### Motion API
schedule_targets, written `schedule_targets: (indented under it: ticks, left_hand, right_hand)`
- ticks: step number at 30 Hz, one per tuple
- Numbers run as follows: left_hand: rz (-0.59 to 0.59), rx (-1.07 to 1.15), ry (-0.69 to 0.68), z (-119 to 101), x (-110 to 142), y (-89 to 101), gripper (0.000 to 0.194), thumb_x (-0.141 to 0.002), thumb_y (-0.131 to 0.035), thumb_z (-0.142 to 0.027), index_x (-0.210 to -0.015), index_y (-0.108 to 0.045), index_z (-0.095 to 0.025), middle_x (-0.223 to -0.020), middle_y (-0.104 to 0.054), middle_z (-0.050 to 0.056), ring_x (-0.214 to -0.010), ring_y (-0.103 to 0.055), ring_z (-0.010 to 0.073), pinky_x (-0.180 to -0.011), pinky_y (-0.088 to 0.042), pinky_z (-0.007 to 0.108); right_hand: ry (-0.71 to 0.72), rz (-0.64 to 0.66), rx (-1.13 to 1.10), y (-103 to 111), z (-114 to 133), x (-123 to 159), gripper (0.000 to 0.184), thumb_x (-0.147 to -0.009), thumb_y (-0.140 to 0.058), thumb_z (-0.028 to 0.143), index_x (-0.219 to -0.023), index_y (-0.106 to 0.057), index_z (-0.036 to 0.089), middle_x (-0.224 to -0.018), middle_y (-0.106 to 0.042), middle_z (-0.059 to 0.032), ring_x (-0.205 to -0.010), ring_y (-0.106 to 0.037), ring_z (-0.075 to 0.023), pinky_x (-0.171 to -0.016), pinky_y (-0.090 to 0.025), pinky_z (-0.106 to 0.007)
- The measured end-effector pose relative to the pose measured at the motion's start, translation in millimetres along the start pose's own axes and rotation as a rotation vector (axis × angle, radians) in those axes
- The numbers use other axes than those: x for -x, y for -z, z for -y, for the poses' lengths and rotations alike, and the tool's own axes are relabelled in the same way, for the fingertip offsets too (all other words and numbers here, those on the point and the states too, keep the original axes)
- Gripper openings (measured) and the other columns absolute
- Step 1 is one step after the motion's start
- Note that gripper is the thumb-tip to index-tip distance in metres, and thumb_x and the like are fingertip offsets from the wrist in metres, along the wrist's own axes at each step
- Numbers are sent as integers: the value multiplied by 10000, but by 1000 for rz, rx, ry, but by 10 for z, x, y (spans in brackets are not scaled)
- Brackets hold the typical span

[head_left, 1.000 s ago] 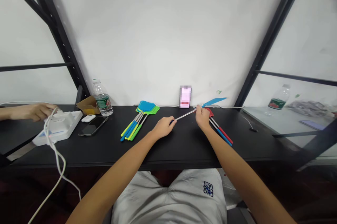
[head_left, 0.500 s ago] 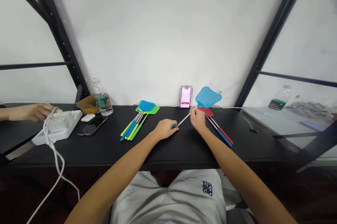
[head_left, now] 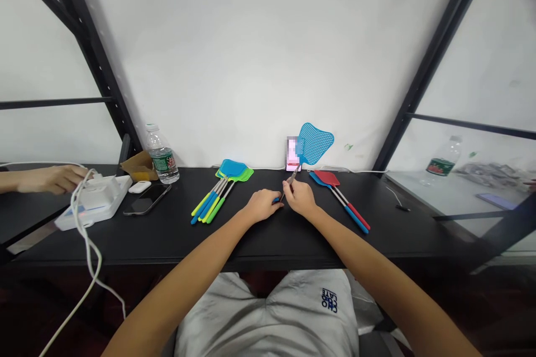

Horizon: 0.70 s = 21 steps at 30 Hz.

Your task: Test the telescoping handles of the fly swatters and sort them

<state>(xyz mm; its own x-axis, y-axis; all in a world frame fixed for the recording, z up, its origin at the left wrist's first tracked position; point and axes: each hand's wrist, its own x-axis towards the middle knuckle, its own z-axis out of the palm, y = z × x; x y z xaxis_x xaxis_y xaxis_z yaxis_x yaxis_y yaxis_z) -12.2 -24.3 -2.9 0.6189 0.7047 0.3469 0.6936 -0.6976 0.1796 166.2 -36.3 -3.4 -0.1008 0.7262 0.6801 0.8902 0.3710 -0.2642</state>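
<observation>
Back from the desk edge point(head_left: 288, 261), both hands point(head_left: 262, 205) point(head_left: 300, 197) hold a blue flyswatter point(head_left: 315, 143).

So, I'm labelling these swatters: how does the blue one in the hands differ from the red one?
The held swatter has a blue head; the red swatter's is red. The held swatter is gripped by the left hand and right hand, head tilted up; the red swatter lies on the table, untouched. Both have metal shafts and handles matching their heads' colour.

Right fingers point(head_left: 288, 192) nearer left fingers point(head_left: 267, 197), blue swatter point(head_left: 317, 143) tilted steeper (now overlapping phone point(head_left: 291, 151))
</observation>
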Motion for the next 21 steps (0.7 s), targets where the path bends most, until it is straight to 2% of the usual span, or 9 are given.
schedule_targets:
  ticks: [10,16,21]
  left_hand:
    - [2,41,85,-45,-2,44,214,-848,-588,-433,-814,-620,-224,-803,-679,32,-751,-630,201,-631,-401,264]
    - [-97,146,90,-34,-5,48,144,-851,-577,-346,-867,-600,-204,-767,-654,21,-704,-604,173,-631,-405,261]
    - [-191,196,17,21,-23,-4,80,-864,-516,-242,-857,-575,-188,-849,-640,41,-801,-595,173,-729,-435,280]
  right_hand:
    - [-49,20,14,-13,-46,-25,349,-972,-395,395,-890,-653,175,-682,-674,-55,-648,-635,-193,-582,-315,-266]
    - [-89,-18,-34,2,-130,-63,292,-940,-439,360,-875,-653,172,-710,-681,-61,-666,-626,-190,-614,-339,-261]
    - [-156,-81,-43,96,-239,-102,366,-961,-375,353,-781,-636,169,-703,-669,-85,-670,-614,-198,-625,-339,-268]
